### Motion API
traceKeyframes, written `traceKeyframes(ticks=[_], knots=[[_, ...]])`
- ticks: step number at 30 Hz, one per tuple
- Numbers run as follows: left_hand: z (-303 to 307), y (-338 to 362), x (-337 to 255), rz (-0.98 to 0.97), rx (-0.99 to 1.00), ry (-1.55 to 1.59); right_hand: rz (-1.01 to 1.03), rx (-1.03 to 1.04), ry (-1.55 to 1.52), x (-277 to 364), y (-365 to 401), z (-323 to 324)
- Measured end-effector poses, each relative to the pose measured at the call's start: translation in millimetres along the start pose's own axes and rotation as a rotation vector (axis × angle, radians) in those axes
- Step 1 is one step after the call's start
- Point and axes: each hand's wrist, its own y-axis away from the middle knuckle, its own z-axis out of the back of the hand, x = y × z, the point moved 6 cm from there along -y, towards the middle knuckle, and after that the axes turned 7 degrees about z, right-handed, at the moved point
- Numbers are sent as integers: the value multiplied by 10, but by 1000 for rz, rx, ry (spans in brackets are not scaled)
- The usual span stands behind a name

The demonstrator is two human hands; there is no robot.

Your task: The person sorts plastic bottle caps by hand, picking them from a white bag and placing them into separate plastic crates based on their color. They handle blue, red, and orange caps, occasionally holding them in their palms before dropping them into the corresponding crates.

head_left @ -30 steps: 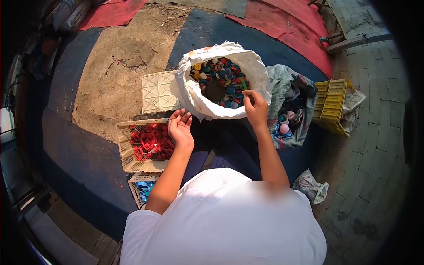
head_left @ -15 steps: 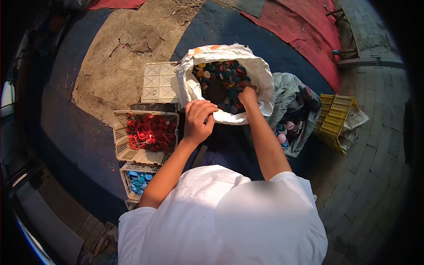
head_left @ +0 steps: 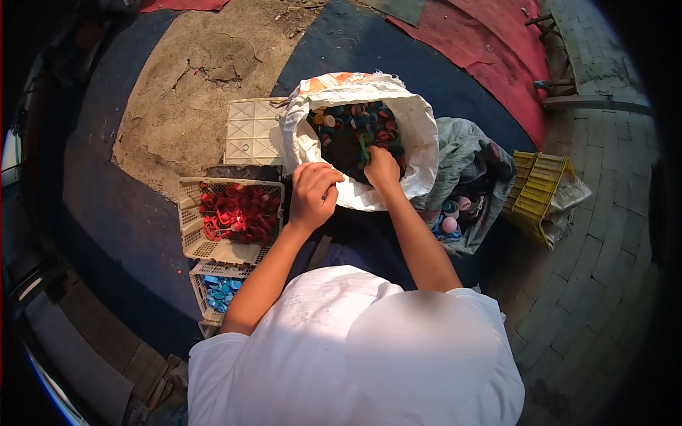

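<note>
A white woven sack (head_left: 418, 106) stands with its mouth rolled back, and many coloured bottle caps (head_left: 355, 117) lie inside it. My left hand (head_left: 315, 195) is closed over the sack's near left rim, fingers curled across the folded edge. Inside the mouth, toward the near right, is my right hand (head_left: 383, 169). Its fingers pinch a thin green plastic strip (head_left: 364, 148) that sticks up above the caps. The right fingertips are partly hidden by the hand itself.
To the left, a cream crate (head_left: 188, 220) holds red plastic pieces; below it another crate (head_left: 202, 302) holds blue caps. An upturned cream crate (head_left: 249, 131) lies behind. On the right are a grey-green sack (head_left: 462, 135) with mixed items and a yellow crate (head_left: 533, 188).
My right hand has moved left and nearer to me within the sack's mouth, and a green strip now shows at its fingers. My left hand stays on the rim.
</note>
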Motion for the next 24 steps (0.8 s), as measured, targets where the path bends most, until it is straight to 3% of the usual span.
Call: traceKeyframes(ticks=[2, 5, 8, 10, 12, 15, 18, 21, 24], knots=[[-20, -9, -3, 0, 9, -3, 105, -29, -28, 98, 59, 80], [-36, 4, 1, 0, 28, -14, 284, 92, -216, 310, 160, 183], [-31, -2, -7, 5, 46, -29, 272, 8, -345, 167, 6, 195], [-10, -6, -21, 8, 57, -41, 234, -203, -254, -86, -198, 310], [-23, 4, 5, 18, 62, -45, 47, -50, -54, -476, -544, 180], [-54, -10, -17, 24, 76, -56, -55, -4, 32, -722, -782, 51], [-56, -16, -19, 36, 79, -55, 24, 143, 61, -811, -914, -131], [-54, -16, -6, 57, 76, -45, 56, 145, 165, -798, -974, -205], [-49, 2, 14, 77, 74, -40, -64, 203, 227, -750, -965, -160]])
